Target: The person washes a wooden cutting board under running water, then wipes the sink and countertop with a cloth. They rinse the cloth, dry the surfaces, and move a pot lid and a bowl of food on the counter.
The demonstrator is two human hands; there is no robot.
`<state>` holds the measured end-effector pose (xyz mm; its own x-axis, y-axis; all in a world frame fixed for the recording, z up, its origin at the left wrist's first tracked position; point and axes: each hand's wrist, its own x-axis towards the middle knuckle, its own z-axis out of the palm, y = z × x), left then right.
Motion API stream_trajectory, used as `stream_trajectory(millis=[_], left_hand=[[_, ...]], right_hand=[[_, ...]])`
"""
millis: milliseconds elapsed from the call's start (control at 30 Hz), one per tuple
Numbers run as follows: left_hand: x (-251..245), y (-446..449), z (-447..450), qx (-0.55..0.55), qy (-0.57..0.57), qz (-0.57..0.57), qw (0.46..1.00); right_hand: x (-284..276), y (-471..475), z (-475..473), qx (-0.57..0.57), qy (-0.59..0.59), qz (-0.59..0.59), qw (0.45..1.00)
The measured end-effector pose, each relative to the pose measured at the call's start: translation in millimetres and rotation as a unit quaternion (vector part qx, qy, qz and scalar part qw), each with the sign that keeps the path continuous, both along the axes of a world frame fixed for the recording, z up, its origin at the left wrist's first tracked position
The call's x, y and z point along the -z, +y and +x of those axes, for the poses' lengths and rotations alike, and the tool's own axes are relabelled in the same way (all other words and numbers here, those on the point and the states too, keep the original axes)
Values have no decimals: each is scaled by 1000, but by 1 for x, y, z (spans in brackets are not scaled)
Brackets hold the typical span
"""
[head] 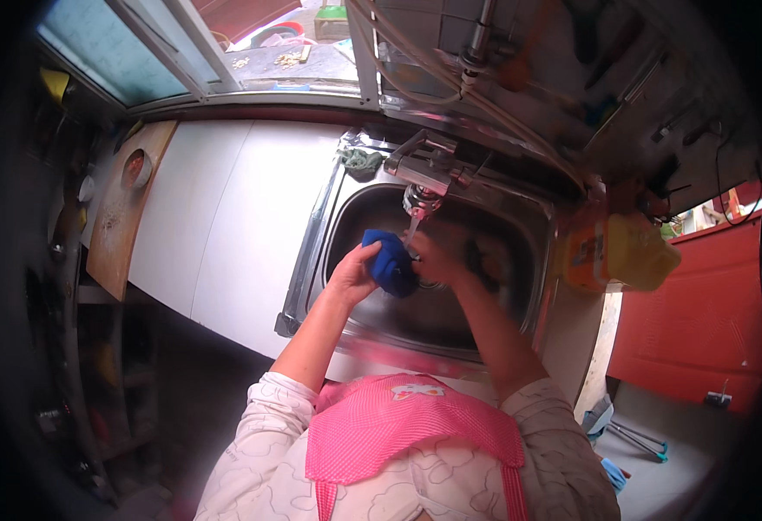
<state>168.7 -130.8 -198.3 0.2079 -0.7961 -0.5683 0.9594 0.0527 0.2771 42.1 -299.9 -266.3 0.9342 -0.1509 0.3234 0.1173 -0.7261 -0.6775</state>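
My left hand (353,272) grips a folded blue cloth (391,268) over the steel sink (413,319), its thumb pressed on the top. Close to the cloth's right side is my right hand (438,259), blurred. Its fingertips sit beside the water stream, and whether they hold the cloth's edge is unclear. Water runs from the faucet (423,176) between the cloth and that hand. In the basin's right part lies something dim and brownish that I cannot make out.
A green scouring pad (361,161) lies on the sink's back-left corner. Left of the white counter (238,215), a wooden board (117,228) carries a bowl (136,169) of reddish food. A yellow plastic container (641,254) stands right of the sink. Hoses (524,137) run along the back wall.
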Motion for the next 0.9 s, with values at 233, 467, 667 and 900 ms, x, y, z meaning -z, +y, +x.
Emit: stream_trajectory(millis=[233, 467, 667, 900], left_hand=[[8, 3, 36, -35, -253, 68, 964], [50, -27, -6, 38, -29, 198, 979], [215, -1, -6, -91, 36, -180, 979], [86, -40, -26, -59, 77, 47, 994]], right_hand=[[8, -4, -6, 125, 122, 502, 847], [-43, 38, 29, 245, 99, 422, 867], [-71, 117, 39, 275, 0, 193, 942], [-18, 69, 43, 448, -5, 188, 874]])
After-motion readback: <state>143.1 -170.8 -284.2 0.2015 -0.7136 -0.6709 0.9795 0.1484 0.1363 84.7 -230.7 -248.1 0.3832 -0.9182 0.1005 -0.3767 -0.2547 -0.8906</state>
